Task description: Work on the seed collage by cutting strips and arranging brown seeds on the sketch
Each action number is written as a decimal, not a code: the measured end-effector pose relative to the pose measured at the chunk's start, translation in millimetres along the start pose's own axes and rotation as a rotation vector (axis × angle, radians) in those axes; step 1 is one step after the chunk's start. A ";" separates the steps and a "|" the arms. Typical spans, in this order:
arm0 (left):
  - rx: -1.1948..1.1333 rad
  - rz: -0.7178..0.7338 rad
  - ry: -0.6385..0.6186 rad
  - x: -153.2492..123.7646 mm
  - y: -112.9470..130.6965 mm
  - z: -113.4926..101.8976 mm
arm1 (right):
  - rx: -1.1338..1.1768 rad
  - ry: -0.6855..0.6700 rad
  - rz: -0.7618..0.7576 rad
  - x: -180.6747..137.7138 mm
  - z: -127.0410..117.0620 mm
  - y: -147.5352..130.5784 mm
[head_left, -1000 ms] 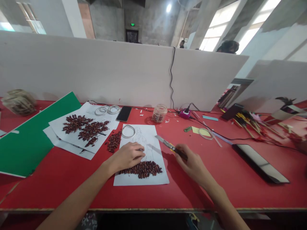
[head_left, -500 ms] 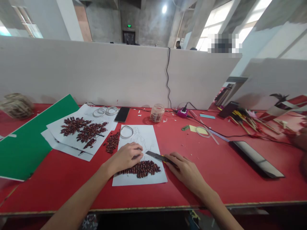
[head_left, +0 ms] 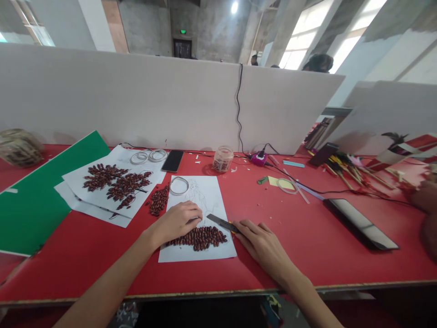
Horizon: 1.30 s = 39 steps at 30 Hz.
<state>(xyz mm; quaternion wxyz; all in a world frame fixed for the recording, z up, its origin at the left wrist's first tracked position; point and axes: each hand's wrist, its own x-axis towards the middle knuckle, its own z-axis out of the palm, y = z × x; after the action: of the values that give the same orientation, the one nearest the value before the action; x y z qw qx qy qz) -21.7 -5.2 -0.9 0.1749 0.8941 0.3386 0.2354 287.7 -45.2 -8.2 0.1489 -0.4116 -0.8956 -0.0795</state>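
A white sheet of paper [head_left: 211,189] with a pencil drawing lies on the red table. Dark red-brown beans [head_left: 204,238] cover a band of its lower part in rows. My left hand [head_left: 180,219] rests on the sheet just above the beans, fingers curled together; what they hold, if anything, is hidden. In my right hand [head_left: 256,234], at the sheet's right edge, is a utility knife [head_left: 221,223], its blade pointing left over the paper towards my left fingertips. A loose pile of beans [head_left: 159,201] sits left of the sheet, and a ring of clear tape [head_left: 179,186] on its upper left corner.
Bean-covered drawings [head_left: 116,187] and a green board [head_left: 44,205] lie left. A phone [head_left: 172,161], a glass jar [head_left: 223,159] and a purple power adapter [head_left: 259,157] stand along the white partition [head_left: 153,100]. At right lies a dark tablet-like slab [head_left: 360,223]; another person's hand [head_left: 425,193] shows beyond.
The view has shifted slightly, so everything sits a little higher and to the left. Both hands keep nearly the same pose over the paper, and the knife stays in the right hand.
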 end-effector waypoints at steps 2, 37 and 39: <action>-0.009 0.002 0.000 0.0 -1.2 0.5 | 0.011 -0.006 0.002 -0.6 0.6 0.0; 0.096 0.072 -0.053 -2.5 -7.7 2.5 | -0.043 0.079 -0.248 -2.2 -4.5 12.5; 0.122 0.087 -0.067 -3.3 -7.2 1.7 | -0.043 0.080 -0.254 -1.8 -4.9 12.5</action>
<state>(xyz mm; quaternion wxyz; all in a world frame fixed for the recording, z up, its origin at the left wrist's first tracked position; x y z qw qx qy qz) -26.6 -2.7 -6.7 0.1207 0.9244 0.3070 0.1916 299.3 -39.7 -3.9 0.1643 -0.2943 -0.9320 -0.1332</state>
